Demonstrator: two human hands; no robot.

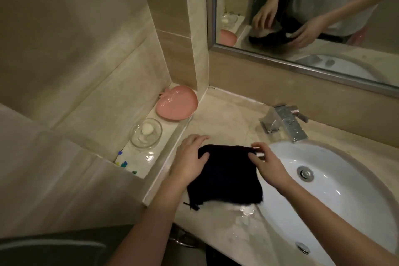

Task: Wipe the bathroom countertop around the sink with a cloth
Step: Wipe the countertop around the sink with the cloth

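A dark, folded cloth (226, 176) lies flat on the beige marble countertop (218, 121), just left of the white oval sink (336, 181). My left hand (190, 160) holds the cloth's far left corner, thumb on top of the fabric. My right hand (266, 165) pinches the far right corner, beside the sink's rim. Water glistens on the counter (246, 211) in front of the cloth's near edge.
A chrome faucet (285, 123) stands behind the sink. On a lower ledge to the left sit a pink heart-shaped dish (177, 102) and a glass bowl (145, 134) with a white soap. A mirror (313, 13) hangs above; tiled walls close the left side.
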